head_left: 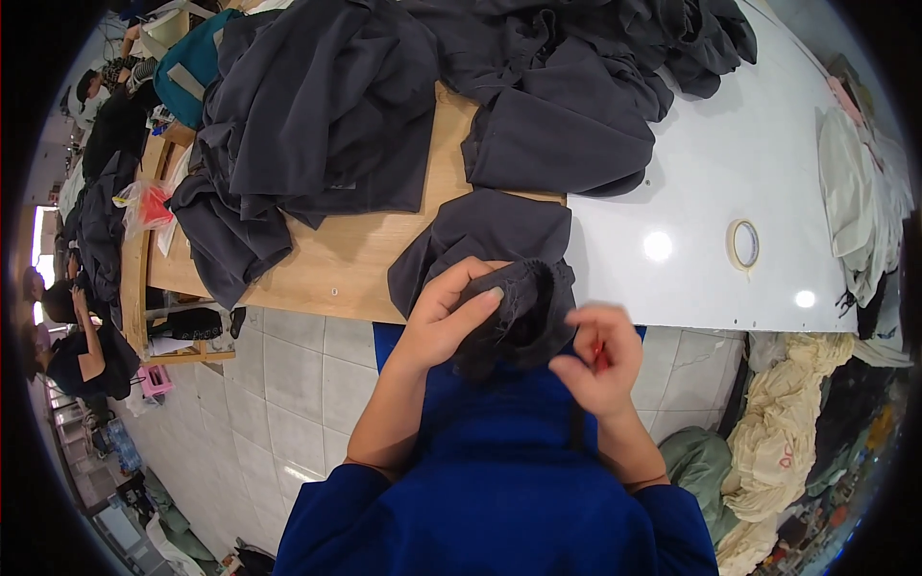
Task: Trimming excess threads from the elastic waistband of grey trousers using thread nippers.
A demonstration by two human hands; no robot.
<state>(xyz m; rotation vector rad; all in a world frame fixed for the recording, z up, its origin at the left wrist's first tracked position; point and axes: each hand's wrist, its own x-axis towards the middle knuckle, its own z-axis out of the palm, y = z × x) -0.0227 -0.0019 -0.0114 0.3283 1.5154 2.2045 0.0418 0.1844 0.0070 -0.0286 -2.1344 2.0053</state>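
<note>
Here, left grip (444, 312): clenched on the gathered rim of a dark grey tubular garment piece (509, 226), thumb laid over the outside near the edge.
Right grip (605, 363): fingers curled around a small red tool (602, 356), mostly hidden and blurred, so its kind cannot be told; the hand is just beside the open end, and whether it touches the cloth is unclear.
Garment piece: between the two hands, partly lying on the near edge of the worktop (351, 269) and partly held out past it, its round opening showing and loose threads along the rim.
Worktop surface: pale wood on the left, a glossy white panel (691, 278) on the right.
Grey cloth: a large draped heap (331, 106) at far left, a folded piece (567, 139) just beyond the held one.
Tape roll: a pale yellow ring (732, 246) on the white panel, well apart from the hands.
Right side: a cream fabric bundle (783, 422) and a green sack (696, 470) below the panel.
Left side: co-workers (91, 360) in dark clothing, beyond the tiled floor (298, 384).
</note>
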